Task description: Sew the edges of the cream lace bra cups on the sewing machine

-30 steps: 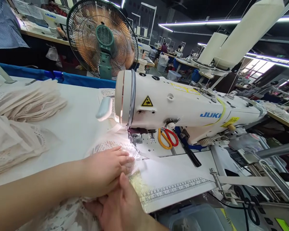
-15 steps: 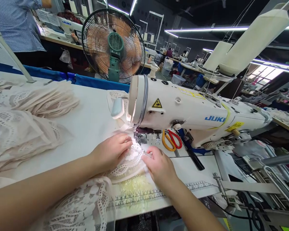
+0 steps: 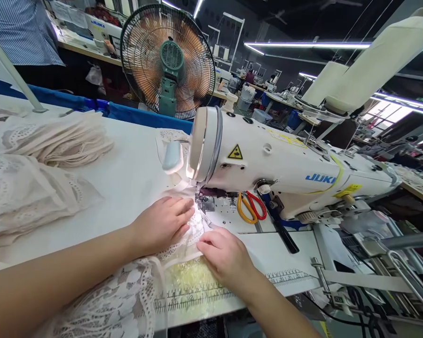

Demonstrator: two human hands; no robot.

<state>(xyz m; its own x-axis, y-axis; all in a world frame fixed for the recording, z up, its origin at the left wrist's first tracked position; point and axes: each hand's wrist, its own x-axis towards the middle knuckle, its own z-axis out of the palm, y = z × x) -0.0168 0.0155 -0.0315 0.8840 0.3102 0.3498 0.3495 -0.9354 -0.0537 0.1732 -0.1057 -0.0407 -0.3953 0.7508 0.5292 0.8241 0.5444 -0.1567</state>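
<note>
My left hand [image 3: 165, 223] lies flat on pale lace fabric [image 3: 192, 237], fingers together and stretched toward the presser foot [image 3: 199, 199] of a white sewing machine [image 3: 246, 150]. Right of it, my right hand [image 3: 225, 253] is closed, thumb and fingers pinching the lace fabric's edge. A narrow grey strip [image 3: 206, 219] runs from the fingertips toward the foot; its kind is unclear. The fabric passes under the lit needle area, and more lace drapes over the table's front edge beneath my left forearm.
Orange-and-red-handled scissors [image 3: 248, 206] and a black-handled tool [image 3: 285, 234] lie beside the machine. Stacked lace pieces [image 3: 38, 183] cover the left of the table [image 3: 127, 155]. A printed ruler [image 3: 193, 296] runs along the front. Behind are a fan [image 3: 169, 61] and a person in a striped shirt [image 3: 21, 30].
My right hand has slid a little left and down along the fabric edge. My left hand stays almost in place on the lace. The whole view has shifted slightly.
</note>
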